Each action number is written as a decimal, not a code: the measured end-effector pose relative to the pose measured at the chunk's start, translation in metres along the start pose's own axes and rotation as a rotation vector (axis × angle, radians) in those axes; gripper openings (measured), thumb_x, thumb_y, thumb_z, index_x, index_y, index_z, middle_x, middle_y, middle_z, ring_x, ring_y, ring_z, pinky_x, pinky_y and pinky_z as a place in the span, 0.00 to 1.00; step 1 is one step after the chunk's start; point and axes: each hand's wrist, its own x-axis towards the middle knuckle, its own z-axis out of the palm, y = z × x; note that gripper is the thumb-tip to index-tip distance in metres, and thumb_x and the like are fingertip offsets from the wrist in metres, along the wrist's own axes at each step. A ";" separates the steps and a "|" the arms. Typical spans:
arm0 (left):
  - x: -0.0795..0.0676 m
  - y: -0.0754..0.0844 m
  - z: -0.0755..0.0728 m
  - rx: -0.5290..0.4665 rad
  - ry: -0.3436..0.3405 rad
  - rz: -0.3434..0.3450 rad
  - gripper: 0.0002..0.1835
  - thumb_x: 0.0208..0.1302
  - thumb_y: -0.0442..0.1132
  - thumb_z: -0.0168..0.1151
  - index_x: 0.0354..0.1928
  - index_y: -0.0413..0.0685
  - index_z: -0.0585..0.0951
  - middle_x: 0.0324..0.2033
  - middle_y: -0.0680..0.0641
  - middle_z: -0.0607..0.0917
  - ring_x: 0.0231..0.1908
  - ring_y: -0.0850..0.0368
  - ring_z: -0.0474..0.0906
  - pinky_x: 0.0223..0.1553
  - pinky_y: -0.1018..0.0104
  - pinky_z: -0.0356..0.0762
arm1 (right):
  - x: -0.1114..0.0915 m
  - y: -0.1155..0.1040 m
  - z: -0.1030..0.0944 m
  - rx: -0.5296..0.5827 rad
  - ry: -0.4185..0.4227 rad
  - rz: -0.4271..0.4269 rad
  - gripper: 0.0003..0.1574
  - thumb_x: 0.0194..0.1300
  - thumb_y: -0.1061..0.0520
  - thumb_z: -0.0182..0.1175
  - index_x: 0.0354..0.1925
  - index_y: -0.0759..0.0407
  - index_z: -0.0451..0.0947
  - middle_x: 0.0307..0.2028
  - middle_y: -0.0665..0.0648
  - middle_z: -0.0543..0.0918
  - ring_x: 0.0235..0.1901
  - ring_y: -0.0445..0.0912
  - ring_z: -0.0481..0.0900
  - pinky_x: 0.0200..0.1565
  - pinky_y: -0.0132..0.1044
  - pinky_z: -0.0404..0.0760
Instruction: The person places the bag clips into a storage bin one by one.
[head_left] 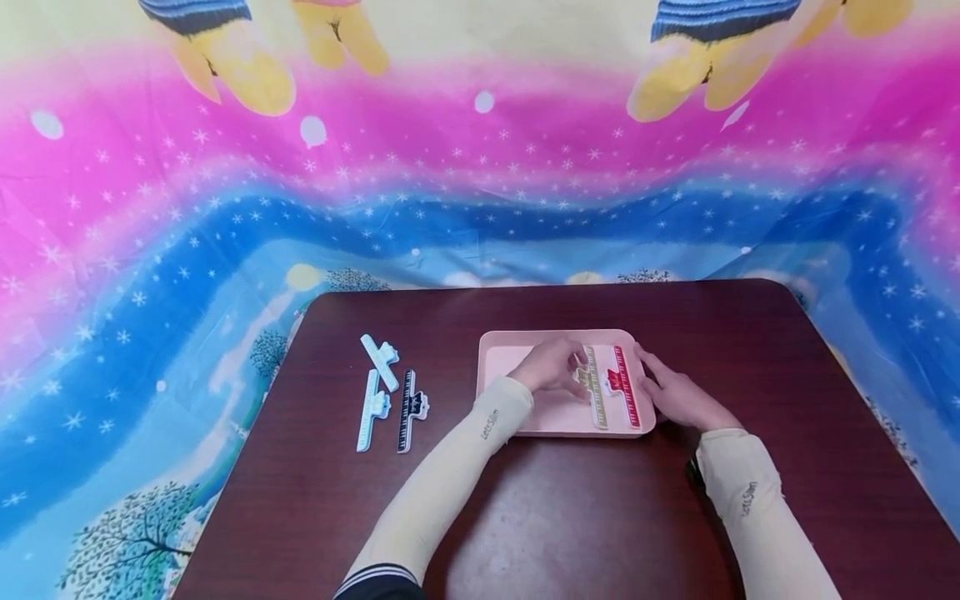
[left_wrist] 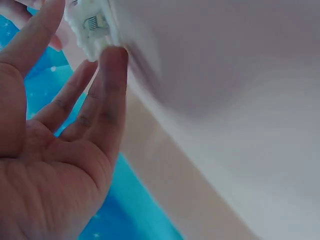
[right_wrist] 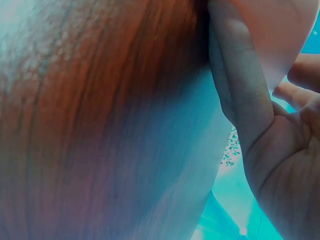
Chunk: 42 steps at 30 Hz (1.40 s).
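Observation:
My left hand is over the pink tray, thumb and fingers pinching the handle of a gold ruler clip. In the left wrist view the clip's pale back and its spring show between thumb and fingertip. Parallel to the gold one, a red ruler clip lies in the tray's right part. My right hand rests along the tray's right side with its fingers straight. The right wrist view has one long finger against the tray's outer wall.
On the table's left lie a black ruler clip, a pale blue ruler clip and, slanted behind them, another pale clip. The dark wood table backs onto a patterned cloth.

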 end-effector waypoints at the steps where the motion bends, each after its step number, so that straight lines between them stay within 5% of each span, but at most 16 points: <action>1: -0.002 0.001 -0.002 0.011 0.000 0.004 0.32 0.47 0.47 0.86 0.55 0.48 0.84 0.44 0.50 0.86 0.43 0.61 0.81 0.48 0.72 0.77 | 0.000 0.000 0.000 0.005 -0.002 0.003 0.47 0.83 0.45 0.45 0.84 0.49 0.30 0.78 0.77 0.51 0.71 0.73 0.61 0.70 0.73 0.60; 8: -0.025 0.003 -0.035 0.093 0.040 0.049 0.33 0.56 0.54 0.79 0.63 0.55 0.80 0.53 0.49 0.87 0.50 0.57 0.83 0.51 0.64 0.79 | 0.000 0.001 0.001 0.022 -0.008 0.014 0.48 0.83 0.43 0.45 0.84 0.46 0.28 0.78 0.76 0.50 0.70 0.72 0.62 0.70 0.73 0.60; 13: -0.048 -0.008 -0.061 0.054 0.099 0.049 0.29 0.64 0.53 0.73 0.65 0.55 0.80 0.55 0.50 0.86 0.51 0.55 0.85 0.53 0.60 0.81 | -0.001 0.000 -0.001 0.008 -0.007 0.014 0.48 0.83 0.43 0.45 0.84 0.47 0.28 0.79 0.76 0.49 0.72 0.73 0.59 0.70 0.74 0.59; 28: -0.136 -0.097 -0.099 -0.011 0.322 -0.092 0.26 0.68 0.48 0.71 0.64 0.50 0.80 0.57 0.44 0.84 0.57 0.47 0.82 0.60 0.49 0.79 | 0.000 -0.002 0.000 -0.004 -0.005 0.015 0.48 0.83 0.44 0.45 0.84 0.49 0.28 0.77 0.78 0.51 0.67 0.71 0.67 0.68 0.72 0.65; 37: -0.192 -0.155 -0.102 0.014 0.353 -0.271 0.29 0.68 0.50 0.70 0.68 0.52 0.77 0.65 0.41 0.79 0.61 0.40 0.78 0.61 0.38 0.76 | 0.002 -0.002 -0.004 -0.018 -0.009 0.013 0.48 0.83 0.42 0.44 0.83 0.47 0.27 0.78 0.77 0.48 0.70 0.73 0.61 0.69 0.74 0.60; 42: -0.221 -0.181 -0.100 0.067 0.352 -0.363 0.31 0.67 0.48 0.71 0.69 0.48 0.76 0.60 0.39 0.81 0.55 0.40 0.80 0.55 0.40 0.78 | 0.001 -0.001 -0.001 -0.013 -0.019 0.015 0.48 0.83 0.42 0.44 0.83 0.47 0.27 0.79 0.77 0.46 0.71 0.74 0.58 0.70 0.75 0.59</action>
